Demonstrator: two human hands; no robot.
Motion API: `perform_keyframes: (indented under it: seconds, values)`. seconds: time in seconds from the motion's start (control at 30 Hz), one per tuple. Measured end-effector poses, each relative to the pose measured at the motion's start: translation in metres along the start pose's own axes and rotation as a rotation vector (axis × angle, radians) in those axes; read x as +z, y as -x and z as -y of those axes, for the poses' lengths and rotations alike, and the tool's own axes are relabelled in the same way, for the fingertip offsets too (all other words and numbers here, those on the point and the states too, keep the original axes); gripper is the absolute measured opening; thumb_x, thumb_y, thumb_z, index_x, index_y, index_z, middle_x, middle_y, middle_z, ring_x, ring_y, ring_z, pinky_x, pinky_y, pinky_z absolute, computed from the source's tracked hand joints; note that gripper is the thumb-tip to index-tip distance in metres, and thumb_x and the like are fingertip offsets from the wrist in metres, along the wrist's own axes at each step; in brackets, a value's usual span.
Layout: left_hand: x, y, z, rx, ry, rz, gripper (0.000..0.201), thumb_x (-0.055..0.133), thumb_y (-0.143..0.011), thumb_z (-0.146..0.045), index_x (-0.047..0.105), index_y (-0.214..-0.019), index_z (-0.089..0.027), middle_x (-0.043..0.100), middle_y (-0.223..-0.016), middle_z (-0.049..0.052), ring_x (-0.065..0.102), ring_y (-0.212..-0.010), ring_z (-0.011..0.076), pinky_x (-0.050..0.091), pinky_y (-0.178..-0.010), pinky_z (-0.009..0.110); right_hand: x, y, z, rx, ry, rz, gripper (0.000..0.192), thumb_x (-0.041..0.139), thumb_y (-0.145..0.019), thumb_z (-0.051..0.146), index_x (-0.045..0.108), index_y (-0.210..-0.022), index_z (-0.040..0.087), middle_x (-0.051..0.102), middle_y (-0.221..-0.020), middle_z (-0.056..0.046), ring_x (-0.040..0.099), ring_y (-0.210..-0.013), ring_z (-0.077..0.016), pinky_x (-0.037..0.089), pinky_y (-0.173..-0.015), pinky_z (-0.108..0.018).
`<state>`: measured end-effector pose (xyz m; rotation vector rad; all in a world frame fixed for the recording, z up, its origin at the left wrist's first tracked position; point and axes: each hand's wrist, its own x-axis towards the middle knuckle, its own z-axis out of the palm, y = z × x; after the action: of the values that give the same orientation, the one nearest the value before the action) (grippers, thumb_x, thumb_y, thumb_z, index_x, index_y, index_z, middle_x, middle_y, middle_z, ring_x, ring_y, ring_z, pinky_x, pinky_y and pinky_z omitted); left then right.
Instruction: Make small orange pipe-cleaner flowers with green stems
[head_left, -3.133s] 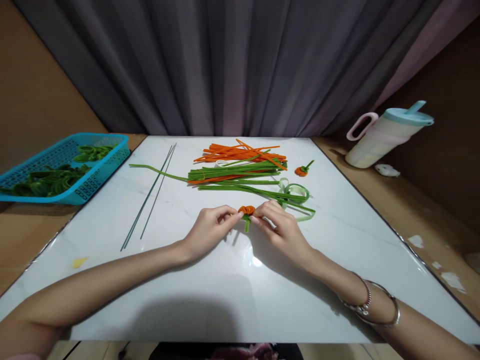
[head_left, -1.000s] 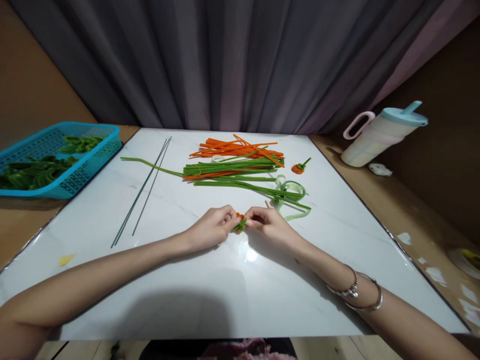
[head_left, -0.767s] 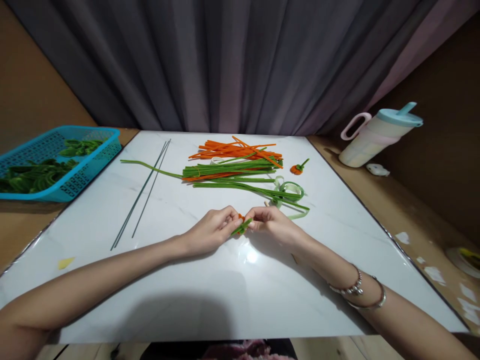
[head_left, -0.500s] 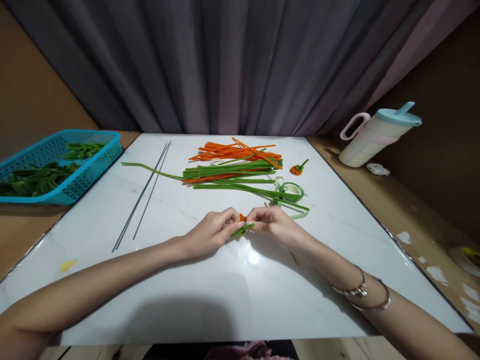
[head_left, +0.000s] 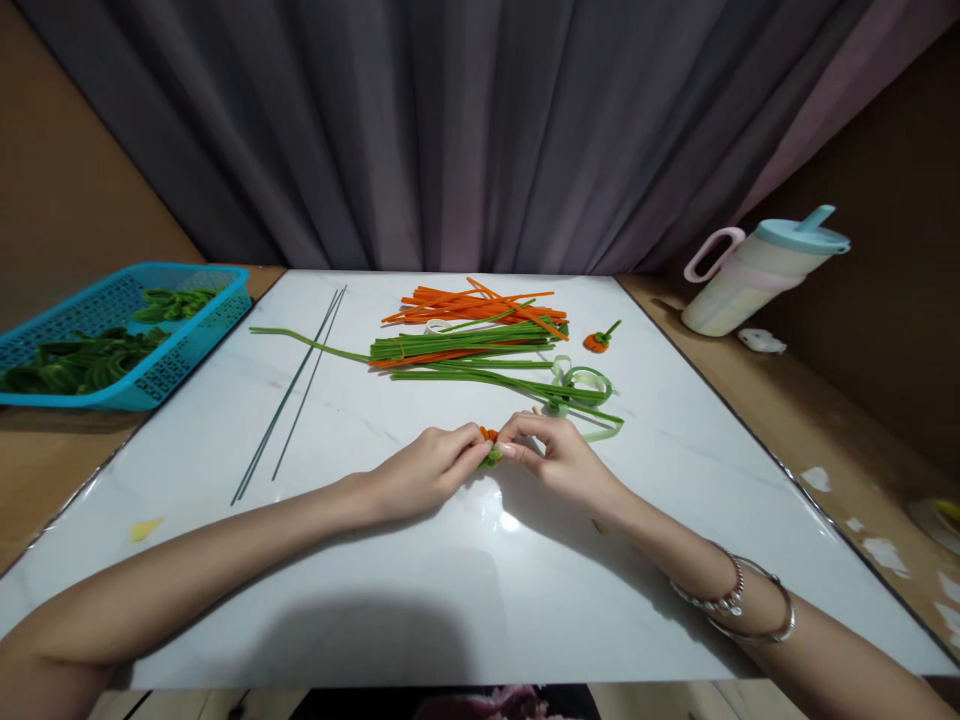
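Grey curtain [head_left: 465, 130] backs my white marble table [head_left: 420, 590]; both my left hand [head_left: 427, 472] and right hand [head_left: 559, 462] pinch 1 orange-green pipe-cleaner piece [head_left: 490, 447].

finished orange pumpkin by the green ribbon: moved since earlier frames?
No. The finished pumpkin sits right of the orange stems, above the ribbon loop, as earlier; only the camera shifted.

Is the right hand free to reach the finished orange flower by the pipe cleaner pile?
Probably not yet: the right hand and left hand both pinch the small orange-green piece. The bare table path to the finished flower looks open.
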<state>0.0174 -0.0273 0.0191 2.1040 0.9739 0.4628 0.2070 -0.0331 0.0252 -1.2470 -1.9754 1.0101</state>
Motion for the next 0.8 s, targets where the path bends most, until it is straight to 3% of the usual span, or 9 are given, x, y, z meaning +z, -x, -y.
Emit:
perform_keyframes:
  seconds: [0.2, 0.33, 0.43, 0.8]
  values:
    - [-0.0043, 0.0, 0.0024, 0.115, 0.02, 0.05, 0.026, 0.03, -0.095, -0.029, 0.043, -0.075, -0.018, 0.044, -0.064, -0.004, 0.04, -0.055, 0.0094, 0.032, -0.055, 0.023, -0.0029, -0.0013, -0.0009, 0.058, -0.077, 0.058, 0.012, 0.056, -0.08, 0.021, 0.061, -0.069, 0.018, 0.061, -0.074, -0.003, 0.053, -0.076, -0.0182, 0.036, -0.075, -0.034]
    - [-0.0059, 0.0012, 0.0024, 0.142, 0.058, 0.094, 0.028, 0.03, -0.095, -0.029, 0.043, -0.073, -0.018, 0.043, -0.063, -0.003, 0.041, -0.055, 0.0095, 0.033, -0.056, 0.023, -0.0029, -0.0032, -0.0044, -0.012, -0.164, 0.095, 0.012, 0.057, -0.079, 0.02, 0.06, -0.067, 0.018, 0.056, -0.08, -0.004, 0.052, -0.081, -0.0184, 0.037, -0.079, -0.035]
    - [-0.0043, 0.0024, 0.0024, 0.129, 0.092, 0.066, 0.028, 0.031, -0.095, -0.029, 0.042, -0.072, -0.018, 0.042, -0.062, -0.004, 0.039, -0.054, 0.0088, 0.032, -0.055, 0.022, -0.0016, -0.0025, -0.0052, -0.04, -0.2, 0.078, 0.012, 0.058, -0.078, 0.019, 0.06, -0.066, 0.018, 0.051, -0.082, -0.003, 0.051, -0.082, -0.0175, 0.038, -0.08, -0.034]
    - [-0.0047, -0.0005, 0.0017, 0.039, 0.206, 0.047, 0.032, 0.037, -0.094, -0.033, 0.045, -0.068, -0.017, 0.045, -0.059, -0.005, 0.04, -0.053, 0.0075, 0.032, -0.053, 0.02, 0.0026, -0.0006, -0.0051, 0.064, -0.181, 0.023, 0.012, 0.058, -0.077, 0.02, 0.059, -0.065, 0.017, 0.05, -0.081, -0.002, 0.05, -0.082, -0.0171, 0.036, -0.08, -0.035]
